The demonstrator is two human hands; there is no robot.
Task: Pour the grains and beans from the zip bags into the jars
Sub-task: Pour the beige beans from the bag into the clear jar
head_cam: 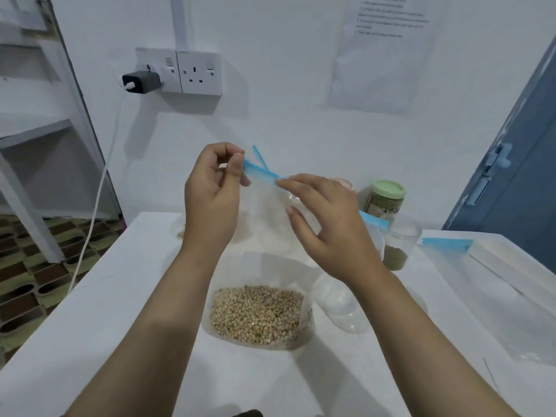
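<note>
A white table [90, 341] fills the room's near side. On its middle stands a clear zip bag [264, 266], pale beans [257, 316] heaped in its bottom. The left hand [210, 191] has its grip pinched on the blue zip strip [260, 171] at the bag's left top corner; the right hand [328, 224] pinches the same strip further right. Behind, a green-lidded jar [386, 197] stands beside an open clear jar [401, 245].

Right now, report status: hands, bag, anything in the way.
Left hand and right hand pinch the blue zip strip, partly parted. Zip bag upright on the table, beans inside. Nothing blocking it.
</note>
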